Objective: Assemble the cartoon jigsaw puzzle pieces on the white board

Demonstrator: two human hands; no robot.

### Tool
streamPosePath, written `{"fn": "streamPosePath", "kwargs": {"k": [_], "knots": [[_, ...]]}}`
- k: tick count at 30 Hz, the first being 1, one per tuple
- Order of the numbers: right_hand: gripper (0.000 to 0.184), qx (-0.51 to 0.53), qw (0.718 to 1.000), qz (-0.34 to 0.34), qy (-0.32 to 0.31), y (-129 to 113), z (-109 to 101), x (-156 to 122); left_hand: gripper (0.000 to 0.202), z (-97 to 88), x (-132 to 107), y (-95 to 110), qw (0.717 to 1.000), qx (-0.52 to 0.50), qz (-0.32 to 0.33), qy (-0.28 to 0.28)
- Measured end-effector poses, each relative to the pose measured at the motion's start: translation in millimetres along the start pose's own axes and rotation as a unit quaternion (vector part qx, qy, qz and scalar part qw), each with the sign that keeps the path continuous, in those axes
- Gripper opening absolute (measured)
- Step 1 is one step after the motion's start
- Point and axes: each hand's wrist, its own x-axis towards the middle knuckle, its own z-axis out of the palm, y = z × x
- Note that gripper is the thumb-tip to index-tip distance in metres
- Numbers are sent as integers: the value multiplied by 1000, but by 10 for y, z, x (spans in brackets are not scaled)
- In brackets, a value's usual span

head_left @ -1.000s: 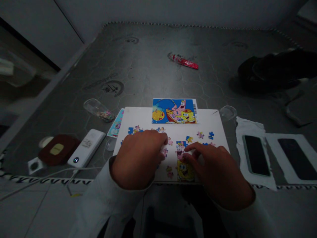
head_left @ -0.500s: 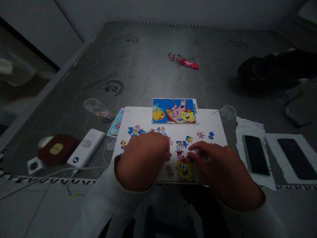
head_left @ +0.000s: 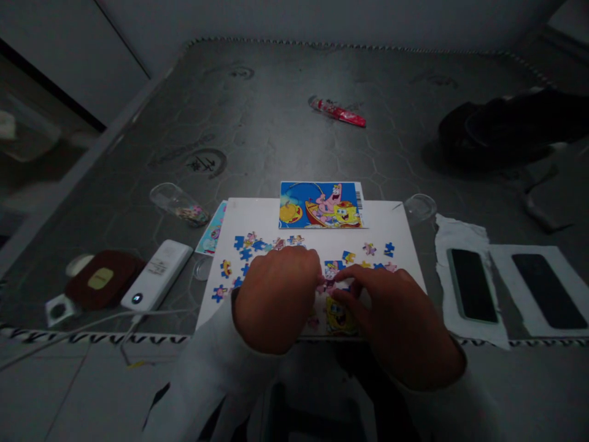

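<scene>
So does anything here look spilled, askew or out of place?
The clear container left of the white board looks toppled, lying on its side, its colourful bits inside. Paper under the phone nearest the board has ragged edges.

You have a grey, hexagon-patterned surface before you, with a white board at its near middle. Around that board lie a red packet at twelve o'clock, a clear container at ten, a white power bank and brown case at nine, white tissue at three and, at two, a dim black object, perhaps a bag.
</scene>
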Motion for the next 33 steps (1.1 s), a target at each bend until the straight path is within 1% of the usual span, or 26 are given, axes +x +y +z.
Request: {"fn": "streamPosePath", "kwargs": {"k": [5,13,18,23,26,30,33], "knots": [[14,23,999,12,-19,27,24,31,24,26,27,-15,1000,9,-12,13],[12,27,999,14,-17,32,33,24,25,38,39,20,999,26,-26,26],[12,21,999,23,-30,12,13,41,25,38,30,34,999,22,-32,15],[13,31,999,24,-27,20,18,41,25,24,18,36,999,23,-28,14],[12,36,999,18,-22,26,29,38,24,20,3,10,1000,15,-15,14],[11,33,999,13,-14,28,31,38,20,20,-1,-62,999,-5,32,9],[11,30,999,15,-18,24,20,38,17,25,26,-128,998,-19,55,-1]]}}
